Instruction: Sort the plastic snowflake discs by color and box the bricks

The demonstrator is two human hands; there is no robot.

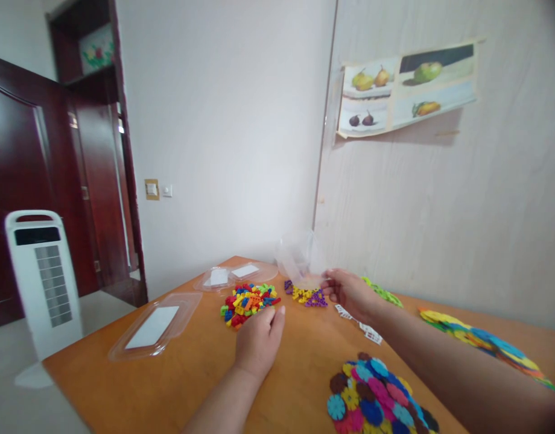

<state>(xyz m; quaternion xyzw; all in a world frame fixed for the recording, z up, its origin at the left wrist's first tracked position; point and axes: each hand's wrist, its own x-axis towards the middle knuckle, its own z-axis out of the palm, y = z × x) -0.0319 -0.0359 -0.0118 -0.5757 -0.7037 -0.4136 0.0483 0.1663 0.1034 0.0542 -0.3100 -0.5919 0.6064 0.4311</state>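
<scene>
My right hand reaches to the back of the table, its fingers bent at the lower edge of a clear plastic container, which is blurred and tilted against the wall. Just below the container lie small yellow and purple plastic pieces. My left hand is closed like a fist in front of a pile of red, yellow, blue and green building bricks. Its fingertips are hidden, so I cannot make out what they hold, if anything.
Clear plastic lids with white labels lie at the left. White printed pieces lie under my right forearm. Colourful notched discs are heaped at the front. Bright green pieces and flat coloured pieces lie along the wall.
</scene>
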